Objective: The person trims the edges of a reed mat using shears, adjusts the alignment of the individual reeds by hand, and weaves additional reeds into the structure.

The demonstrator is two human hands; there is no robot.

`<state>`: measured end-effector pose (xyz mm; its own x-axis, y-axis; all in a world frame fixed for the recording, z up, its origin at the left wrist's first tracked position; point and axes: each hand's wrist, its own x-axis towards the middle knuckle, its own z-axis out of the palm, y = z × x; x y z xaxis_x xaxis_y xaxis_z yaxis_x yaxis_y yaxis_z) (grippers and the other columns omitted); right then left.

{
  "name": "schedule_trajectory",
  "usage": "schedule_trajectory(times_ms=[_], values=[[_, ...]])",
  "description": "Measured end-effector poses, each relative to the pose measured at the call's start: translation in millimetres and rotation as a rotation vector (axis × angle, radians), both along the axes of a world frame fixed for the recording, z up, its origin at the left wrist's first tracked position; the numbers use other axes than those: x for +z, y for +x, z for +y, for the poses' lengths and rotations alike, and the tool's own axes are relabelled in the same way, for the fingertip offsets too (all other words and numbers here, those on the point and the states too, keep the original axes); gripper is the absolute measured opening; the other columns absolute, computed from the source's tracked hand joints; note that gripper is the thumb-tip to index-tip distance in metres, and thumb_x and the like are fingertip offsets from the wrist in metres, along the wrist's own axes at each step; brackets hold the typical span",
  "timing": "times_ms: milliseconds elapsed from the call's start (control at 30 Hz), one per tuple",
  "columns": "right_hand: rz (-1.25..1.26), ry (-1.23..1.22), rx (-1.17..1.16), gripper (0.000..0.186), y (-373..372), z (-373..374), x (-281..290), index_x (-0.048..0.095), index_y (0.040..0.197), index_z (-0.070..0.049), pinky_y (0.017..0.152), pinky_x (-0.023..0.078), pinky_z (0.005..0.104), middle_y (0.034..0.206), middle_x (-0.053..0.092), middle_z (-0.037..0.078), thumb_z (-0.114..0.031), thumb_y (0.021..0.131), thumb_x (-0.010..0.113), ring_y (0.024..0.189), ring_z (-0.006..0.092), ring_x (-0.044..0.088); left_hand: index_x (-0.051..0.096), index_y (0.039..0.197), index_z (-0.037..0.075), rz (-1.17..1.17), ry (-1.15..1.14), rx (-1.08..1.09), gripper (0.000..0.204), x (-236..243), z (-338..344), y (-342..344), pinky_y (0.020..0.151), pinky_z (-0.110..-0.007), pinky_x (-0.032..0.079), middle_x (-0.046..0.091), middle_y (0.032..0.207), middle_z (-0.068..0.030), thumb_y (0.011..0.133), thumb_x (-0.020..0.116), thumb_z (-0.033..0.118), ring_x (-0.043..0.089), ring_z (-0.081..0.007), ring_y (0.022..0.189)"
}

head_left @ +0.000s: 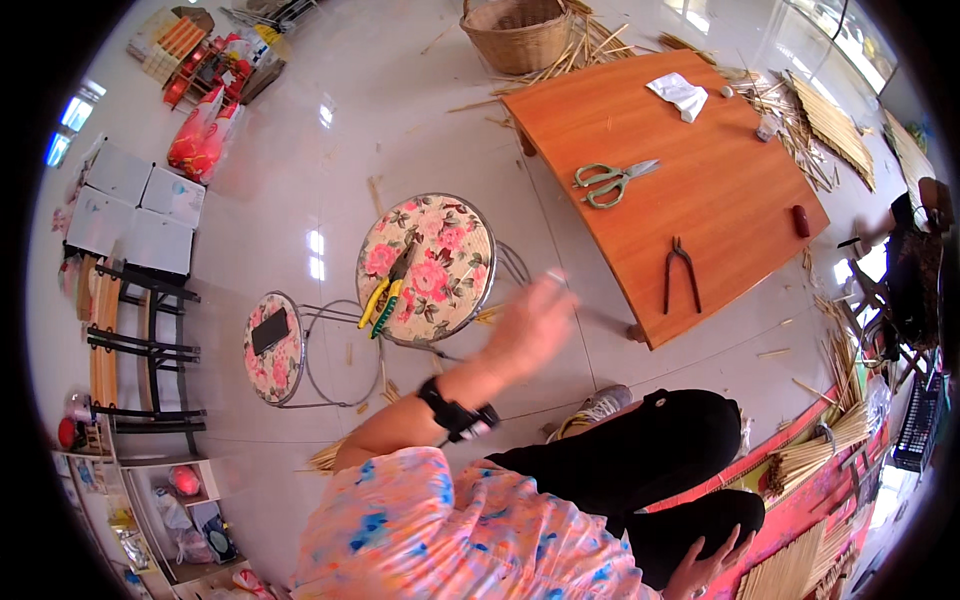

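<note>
My left hand [535, 322] is raised over the floor, between the larger flowered stool [440, 235] and the wooden table [580, 120]. Motion smears its fingers, so whether they hold anything is unclear. A dark band with a small device [458, 412] circles that wrist. My right hand [708, 570] rests on my knee, fingers spread and holding nothing. Yellow-and-green-handled pliers or shears [388, 290] lie on the larger stool. Green-handled scissors [622, 180] and dark iron pincers [680, 250] lie on the table.
A dark phone [270, 330] sits on the smaller stool [272, 375]. The table also carries a white cloth or tissue [680, 96] and a dark red object [801, 221]. Beyond it stands a woven basket [515, 38] beside scattered strips. Bundled sticks [815, 450] lie at my right.
</note>
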<state>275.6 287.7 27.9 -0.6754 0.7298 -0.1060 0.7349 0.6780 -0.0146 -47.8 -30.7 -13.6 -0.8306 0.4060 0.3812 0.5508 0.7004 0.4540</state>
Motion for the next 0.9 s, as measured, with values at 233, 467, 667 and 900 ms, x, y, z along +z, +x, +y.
schedule_trajectory(times_ms=[233,467,667,900], values=[[0.328,-0.016,0.132,0.065,10.0,19.0,-31.7,0.046,0.135,-0.008,0.113,0.022,0.0517,0.150,0.027,0.022,-0.015,0.074,0.066,0.138,0.0430,0.025,0.061,0.104,0.004,0.021,-0.383,0.462,0.037,-42.0,-97.7,-37.6,0.077,-0.050,0.048,0.064,0.097,-0.0240,0.091,0.055,0.038,0.060,-0.0415,0.093],[0.389,-0.031,0.141,0.064,0.3,25.7,-26.0,0.052,0.130,-0.010,0.111,0.026,0.0516,0.147,0.030,0.022,-0.014,0.069,0.072,0.138,0.0451,0.023,0.067,0.088,0.004,-0.126,-0.436,0.427,0.022,-60.8,-120.3,-39.6,0.072,-0.044,0.049,0.066,0.082,-0.0184,0.085,0.065,0.026,0.063,-0.0372,0.078],[0.417,-0.015,0.104,0.064,9.7,16.7,-32.0,0.053,0.130,-0.011,0.110,0.028,0.0514,0.148,0.031,0.021,-0.013,0.068,0.072,0.137,0.0450,0.024,0.066,0.083,0.001,-0.258,-0.561,0.383,0.013,-48.2,-116.5,-54.8,0.073,-0.047,0.050,0.066,0.083,-0.0207,0.080,0.059,0.011,0.064,-0.0391,0.079],[0.537,-0.078,0.095,0.057,6.5,14.5,-10.2,0.053,0.126,-0.006,0.108,0.032,0.0483,0.140,0.042,0.020,-0.004,0.072,0.070,0.135,0.0428,0.032,0.058,0.081,0.000,-0.078,-0.552,0.333,0.010,-18.8,-121.1,-69.5,0.065,-0.043,0.050,0.063,0.074,-0.0175,0.085,0.055,0.009,0.063,-0.0333,0.071]])
